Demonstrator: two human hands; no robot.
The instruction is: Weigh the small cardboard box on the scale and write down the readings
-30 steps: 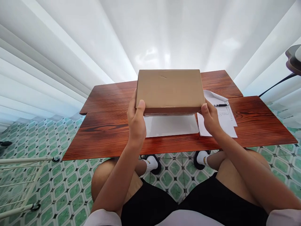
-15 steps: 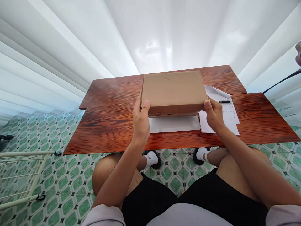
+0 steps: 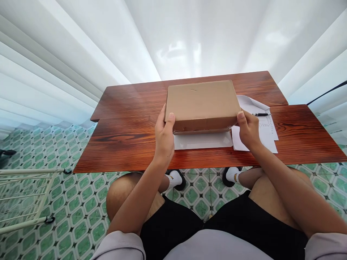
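A closed brown cardboard box [image 3: 202, 101] is held up between both hands over the table, its broad top face tilted toward me. My left hand [image 3: 165, 135] grips the left end, thumb on the near side and the other fingers hidden behind. At the right end my right hand [image 3: 248, 130] is closed on the near corner, thumb on the front. Below the box a flat white sheet or tray [image 3: 203, 141] lies on the table, partly covered from sight.
The reddish wooden table [image 3: 121, 141] has a stepped edge at each side. Papers with writing [image 3: 267, 131] lie right of the box, a black pen [image 3: 260, 114] on them. White curtains [image 3: 189, 39] hang behind. A cream metal rack [image 3: 35, 195] stands on the tiled floor at left.
The box and both hands shift very slightly to the right in the view. The camera view tilts a little; both hands keep their grip on the box.
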